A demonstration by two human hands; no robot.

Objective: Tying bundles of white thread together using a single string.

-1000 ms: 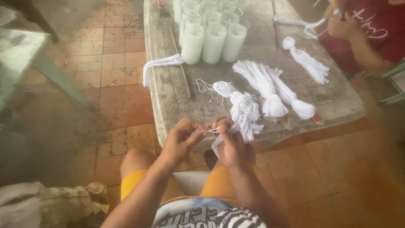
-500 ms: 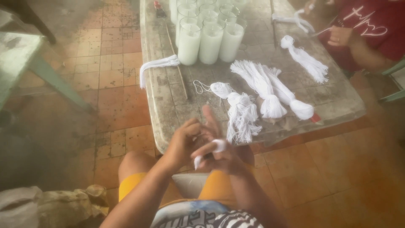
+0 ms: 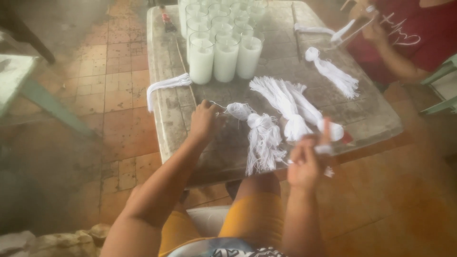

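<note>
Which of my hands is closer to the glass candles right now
Left. The left hand rests on the table just below the glass candles. The right hand is at the near table edge, farther off and to their right, beside white string bundles.

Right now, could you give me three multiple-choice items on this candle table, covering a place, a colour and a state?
1. Where is the left hand?
A on the table by a wick bundle
B on the floor
C on a candle glass

2. What colour are the wick bundles?
A red
B white
C green

3. How is the right hand?
A flat on the table
B raised, pinching white string
C inside a glass

Answers: 1 A, it rests beside the bundle; 2 B, all strands look white; 3 B, it is lifted at the table's near edge.
</note>
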